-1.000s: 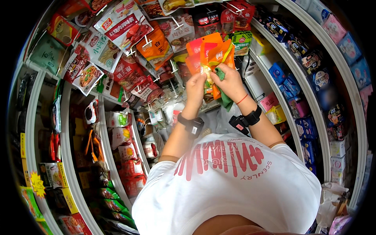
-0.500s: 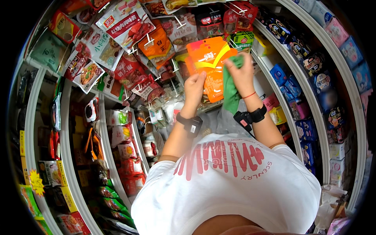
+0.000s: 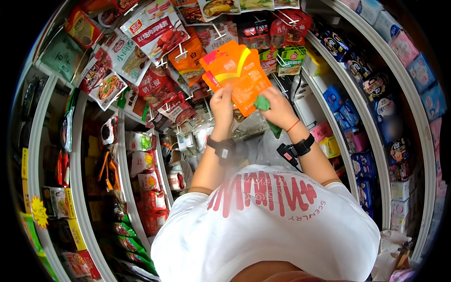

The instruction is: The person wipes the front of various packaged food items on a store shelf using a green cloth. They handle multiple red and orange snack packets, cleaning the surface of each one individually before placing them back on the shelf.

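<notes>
Several flat orange seasoning pouches (image 3: 248, 77) with a yellow curved band are fanned together in front of me, tilted to the left. My left hand (image 3: 222, 107) grips their lower left edge, thumb on the front. At the lower right corner is my right hand (image 3: 279, 111), closed around a crumpled green cloth (image 3: 262, 103). Part of that cloth sticks out above the fingers against the pouch, and another end hangs below the palm. The fingers behind the pouches are hidden.
Seasoning packets (image 3: 155, 29) hang on white hooks just beyond and left of my hands. Small green packets (image 3: 291, 61) hang at the right. Curved white shelf edges (image 3: 376, 113) flank me on both sides, with packaged goods. A clear plastic bag (image 3: 272, 152) lies below my hands.
The pouches have moved left and a little farther away, and now tilt left. My right hand has come down from their upper right side to the lower right corner, with the cloth bunched up.
</notes>
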Action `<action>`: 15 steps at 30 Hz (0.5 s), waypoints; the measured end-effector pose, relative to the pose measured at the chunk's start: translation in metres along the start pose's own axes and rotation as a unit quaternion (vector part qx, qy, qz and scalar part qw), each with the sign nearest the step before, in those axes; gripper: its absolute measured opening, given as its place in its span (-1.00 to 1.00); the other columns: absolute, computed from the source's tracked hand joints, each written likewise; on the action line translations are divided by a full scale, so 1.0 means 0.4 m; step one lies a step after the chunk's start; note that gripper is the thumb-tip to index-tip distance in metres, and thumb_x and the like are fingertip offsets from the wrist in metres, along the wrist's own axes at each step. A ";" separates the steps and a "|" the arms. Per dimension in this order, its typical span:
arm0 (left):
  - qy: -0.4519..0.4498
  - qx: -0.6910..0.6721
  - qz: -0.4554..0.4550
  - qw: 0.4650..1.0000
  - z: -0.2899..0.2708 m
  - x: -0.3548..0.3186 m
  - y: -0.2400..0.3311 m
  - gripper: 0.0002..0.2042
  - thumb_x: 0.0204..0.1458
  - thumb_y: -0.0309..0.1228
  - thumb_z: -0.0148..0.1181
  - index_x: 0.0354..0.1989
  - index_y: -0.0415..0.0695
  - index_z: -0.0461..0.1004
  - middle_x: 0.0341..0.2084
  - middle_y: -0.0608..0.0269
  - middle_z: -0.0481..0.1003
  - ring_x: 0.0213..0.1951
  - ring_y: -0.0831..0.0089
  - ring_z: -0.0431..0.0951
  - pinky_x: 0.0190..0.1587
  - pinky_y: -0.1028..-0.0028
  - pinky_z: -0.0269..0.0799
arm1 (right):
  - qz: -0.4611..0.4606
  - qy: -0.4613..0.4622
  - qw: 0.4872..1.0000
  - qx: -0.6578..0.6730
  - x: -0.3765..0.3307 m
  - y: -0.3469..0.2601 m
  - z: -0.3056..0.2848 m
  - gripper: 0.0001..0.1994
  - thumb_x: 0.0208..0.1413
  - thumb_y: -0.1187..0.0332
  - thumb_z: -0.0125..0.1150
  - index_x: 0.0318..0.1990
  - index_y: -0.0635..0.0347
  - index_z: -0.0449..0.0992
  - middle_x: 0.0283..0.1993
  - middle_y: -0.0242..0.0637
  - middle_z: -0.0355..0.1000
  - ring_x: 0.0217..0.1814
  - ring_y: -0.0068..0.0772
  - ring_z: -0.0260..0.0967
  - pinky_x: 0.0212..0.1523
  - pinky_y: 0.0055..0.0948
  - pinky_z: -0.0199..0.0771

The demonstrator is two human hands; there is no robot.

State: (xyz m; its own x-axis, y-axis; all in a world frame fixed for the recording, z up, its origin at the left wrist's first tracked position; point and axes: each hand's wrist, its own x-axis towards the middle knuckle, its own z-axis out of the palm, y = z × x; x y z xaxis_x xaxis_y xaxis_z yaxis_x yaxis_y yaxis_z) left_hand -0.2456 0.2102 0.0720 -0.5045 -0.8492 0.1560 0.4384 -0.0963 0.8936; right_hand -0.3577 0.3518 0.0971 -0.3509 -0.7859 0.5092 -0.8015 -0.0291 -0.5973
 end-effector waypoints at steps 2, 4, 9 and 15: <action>0.030 0.000 0.021 0.999 0.020 -0.005 0.009 -0.75 0.19 -0.32 0.07 -0.43 -0.25 0.48 -0.49 0.41 0.48 -0.46 0.73 0.34 -0.39 0.65 0.25 | 0.039 0.042 0.997 -0.046 -0.003 0.014 -0.004 -0.40 -0.17 0.10 0.41 -0.04 0.22 0.31 -0.15 -0.08 0.30 -0.14 -0.02 0.37 -0.18 -0.23 0.43; 0.041 0.006 0.034 0.999 0.035 -0.013 0.019 -0.74 0.17 -0.32 0.09 -0.50 -0.23 0.44 -0.56 0.47 0.41 -0.51 0.75 0.26 -0.46 0.64 0.19 | 0.051 0.049 0.994 -0.082 0.002 -0.014 0.003 -0.26 -0.28 0.01 0.44 0.05 0.19 0.27 -0.07 -0.05 0.29 -0.11 0.02 0.38 -0.20 -0.19 0.46; 0.013 0.104 0.063 0.992 0.016 -0.010 -0.013 -0.68 0.10 -0.34 0.19 -0.65 -0.16 0.29 -0.67 0.55 0.23 -0.56 0.74 0.14 -0.53 0.61 0.08 | 0.107 0.000 0.978 -0.178 0.000 -0.059 0.024 0.00 -0.40 -0.06 0.49 0.22 0.19 0.12 -0.06 -0.07 0.23 -0.27 -0.01 0.44 -0.31 -0.24 0.53; 0.032 0.069 0.055 0.996 0.017 -0.008 -0.013 -0.72 0.10 -0.28 0.21 -0.51 -0.25 0.46 -0.61 0.49 0.36 -0.53 0.73 0.22 -0.49 0.63 0.15 | 0.014 0.056 0.989 -0.139 -0.019 0.024 0.013 -0.50 -0.09 0.22 0.26 0.02 0.25 0.36 -0.14 -0.05 0.42 -0.23 0.03 0.44 -0.31 -0.19 0.50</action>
State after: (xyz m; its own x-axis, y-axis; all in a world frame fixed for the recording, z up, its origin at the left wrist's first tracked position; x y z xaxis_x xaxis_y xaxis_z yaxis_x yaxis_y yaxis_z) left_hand -0.2512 0.2170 0.0695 -0.4085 -0.8824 0.2333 0.3794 0.0683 0.9227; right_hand -0.3601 0.3542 0.0843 -0.4141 -0.7098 0.5699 -0.8873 0.1751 -0.4267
